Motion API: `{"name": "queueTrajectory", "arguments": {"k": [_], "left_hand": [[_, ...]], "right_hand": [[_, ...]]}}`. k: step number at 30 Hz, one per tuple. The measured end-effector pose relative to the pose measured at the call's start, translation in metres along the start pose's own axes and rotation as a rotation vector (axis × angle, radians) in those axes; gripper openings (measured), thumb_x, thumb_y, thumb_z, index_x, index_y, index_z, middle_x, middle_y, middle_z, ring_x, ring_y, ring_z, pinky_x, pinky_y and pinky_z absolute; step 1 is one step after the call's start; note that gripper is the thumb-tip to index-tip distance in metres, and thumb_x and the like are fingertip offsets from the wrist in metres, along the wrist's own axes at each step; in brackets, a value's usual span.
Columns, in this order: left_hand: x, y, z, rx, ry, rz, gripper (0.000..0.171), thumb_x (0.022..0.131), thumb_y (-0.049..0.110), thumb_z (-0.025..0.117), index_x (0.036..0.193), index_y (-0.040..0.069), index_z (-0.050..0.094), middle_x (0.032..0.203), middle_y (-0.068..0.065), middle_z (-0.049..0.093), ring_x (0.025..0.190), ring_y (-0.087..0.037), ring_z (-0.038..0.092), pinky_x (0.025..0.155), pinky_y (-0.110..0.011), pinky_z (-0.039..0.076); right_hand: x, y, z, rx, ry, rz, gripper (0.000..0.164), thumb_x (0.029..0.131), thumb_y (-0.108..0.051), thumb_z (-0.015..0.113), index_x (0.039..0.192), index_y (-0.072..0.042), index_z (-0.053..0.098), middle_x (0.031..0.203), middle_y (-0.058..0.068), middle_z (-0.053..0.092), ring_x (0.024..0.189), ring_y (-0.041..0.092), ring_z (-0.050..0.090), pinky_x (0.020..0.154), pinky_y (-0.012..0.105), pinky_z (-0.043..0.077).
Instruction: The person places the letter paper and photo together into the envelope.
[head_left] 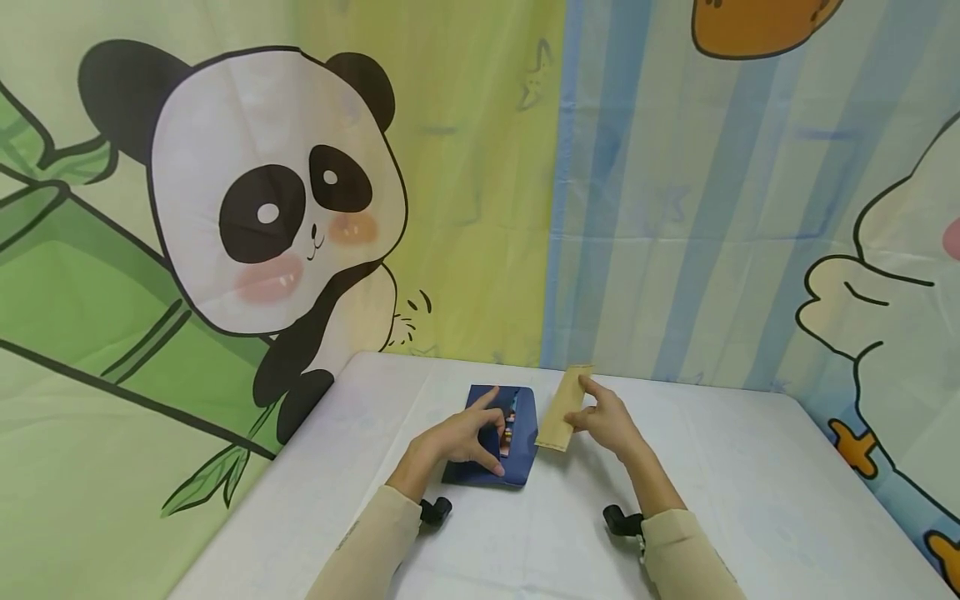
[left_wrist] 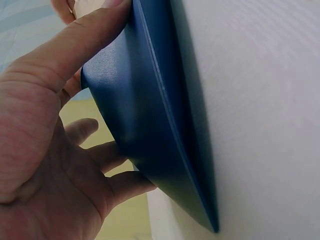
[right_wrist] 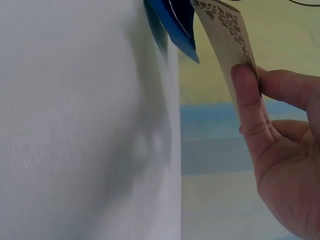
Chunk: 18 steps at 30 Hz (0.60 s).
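A dark blue envelope (head_left: 527, 433) with a small colourful picture (head_left: 508, 427) on it is at the middle of the white table, long sides running away from me. My left hand (head_left: 467, 435) holds it, the thumb and fingers spread over its face. From the left wrist view, the envelope (left_wrist: 135, 100) bows, and a dark gap runs along its edge. To its right, my right hand (head_left: 609, 421) pinches a long tan card (head_left: 561, 414) between thumb and fingers, slanted above the table. Brown cut-out-like patterning covers one end of the card (right_wrist: 227, 35), close to the blue envelope (right_wrist: 177, 22).
The white-covered table (head_left: 585, 550) reaches a cloth backdrop with a cartoon panda (head_left: 277, 192) at left and a striped blue part (head_left: 675, 208) at right. Black wrist mounts (head_left: 622, 521) sit by both sleeves.
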<state>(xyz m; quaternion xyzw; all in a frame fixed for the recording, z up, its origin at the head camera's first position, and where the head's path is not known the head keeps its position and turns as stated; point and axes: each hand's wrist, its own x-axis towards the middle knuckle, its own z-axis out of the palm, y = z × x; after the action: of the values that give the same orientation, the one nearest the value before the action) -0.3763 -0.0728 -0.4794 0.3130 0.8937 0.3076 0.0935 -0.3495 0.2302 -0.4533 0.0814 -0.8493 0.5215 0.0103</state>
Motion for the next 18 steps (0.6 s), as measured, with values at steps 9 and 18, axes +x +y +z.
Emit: {"name": "queueTrajectory", "arguments": {"k": [9,18], "left_hand": [[0.001,0.001,0.000,0.000,-0.004,0.001,0.050,0.068,0.041,0.098,0.101,0.026,0.063,0.178,-0.002,0.001,0.159,-0.042,0.021,0.115,-0.061,0.041],[0.000,0.002,0.000,0.007,-0.008,0.009,0.051,0.069,0.040,0.098,0.104,0.022,0.064,0.178,-0.005,0.001,0.158,-0.044,0.022,0.113,-0.060,0.043]], "right_hand": [[0.002,-0.004,0.013,0.043,0.006,-0.018,0.094,0.090,0.000,0.077,0.164,0.001,0.019,0.169,0.026,0.024,0.078,0.023,0.076,0.083,0.043,0.059],[0.001,-0.006,0.021,0.077,-0.016,-0.031,0.097,0.087,0.001,0.079,0.164,0.001,0.019,0.166,0.027,0.031,0.075,0.025,0.077,0.079,0.053,0.059]]}}
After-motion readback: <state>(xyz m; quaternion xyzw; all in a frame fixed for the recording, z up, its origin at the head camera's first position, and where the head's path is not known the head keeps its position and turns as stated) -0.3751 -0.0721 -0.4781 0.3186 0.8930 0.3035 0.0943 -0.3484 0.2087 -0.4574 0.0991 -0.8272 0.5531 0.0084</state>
